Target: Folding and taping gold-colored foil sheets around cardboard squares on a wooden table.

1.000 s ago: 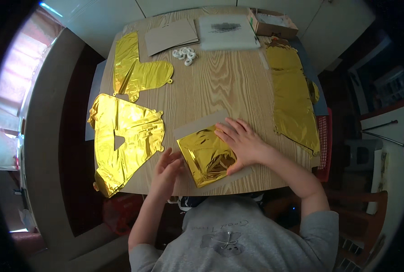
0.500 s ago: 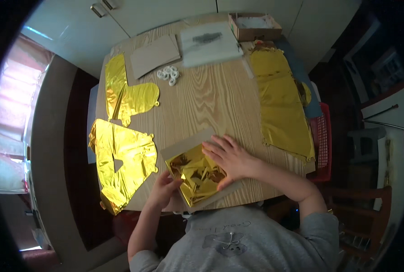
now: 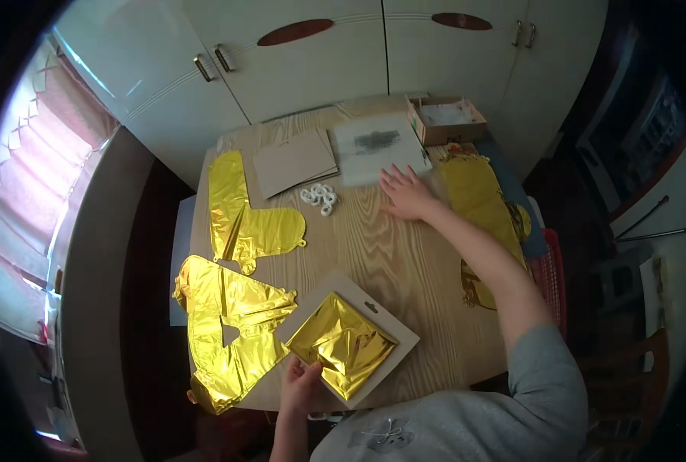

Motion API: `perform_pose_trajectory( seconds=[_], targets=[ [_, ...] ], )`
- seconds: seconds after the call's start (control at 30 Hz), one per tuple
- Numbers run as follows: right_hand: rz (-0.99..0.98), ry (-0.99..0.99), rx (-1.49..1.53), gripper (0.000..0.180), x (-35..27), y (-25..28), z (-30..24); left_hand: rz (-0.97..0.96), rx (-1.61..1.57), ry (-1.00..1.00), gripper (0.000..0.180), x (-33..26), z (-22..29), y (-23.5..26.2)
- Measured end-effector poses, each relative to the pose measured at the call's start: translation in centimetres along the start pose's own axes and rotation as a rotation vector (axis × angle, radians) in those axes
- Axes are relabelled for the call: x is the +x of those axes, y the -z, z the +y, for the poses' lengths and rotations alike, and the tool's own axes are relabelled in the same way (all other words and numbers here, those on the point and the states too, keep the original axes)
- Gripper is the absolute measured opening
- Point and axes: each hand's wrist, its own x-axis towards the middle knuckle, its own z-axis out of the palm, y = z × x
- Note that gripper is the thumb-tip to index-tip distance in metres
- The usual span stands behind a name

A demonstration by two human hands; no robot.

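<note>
My left hand pinches the lower left edge of a pale card with a hang hole, thumb on top. On the card lies a folded, crinkled gold foil balloon. My right hand is stretched far forward, fingers spread and holding nothing. Its fingertips are at the near edge of a stack of clear plastic bags with a dark patch; whether they touch is unclear. To the left lie two flat gold foil balloons, one L-shaped and one A-shaped.
Grey-brown cards are stacked at the back, with several white rings just in front. An open box stands at the back right. More gold foil lies along the right side, beside a red basket. White cabinets stand behind the table.
My right hand has left the folded foil and reached forward to the plastic bags. My left hand still grips the card, now turned and tilted. The whole view has shifted upward toward the cabinets.
</note>
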Motion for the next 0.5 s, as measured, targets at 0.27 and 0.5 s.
perform_pose_trajectory(
  seconds=[0.27, 0.5],
  targets=[
    [-0.063, -0.037, 0.15, 0.068, -9.7, 1.0, -9.6, 0.041, -0.09, -0.079, 0.039, -1.2, 0.8, 2.3],
    [0.116, 0.139, 0.402, 0.042, -15.9, 1.3, -12.2, 0.023, -0.09, -0.012, 0.041, -1.3, 0.4, 0.2]
  ],
)
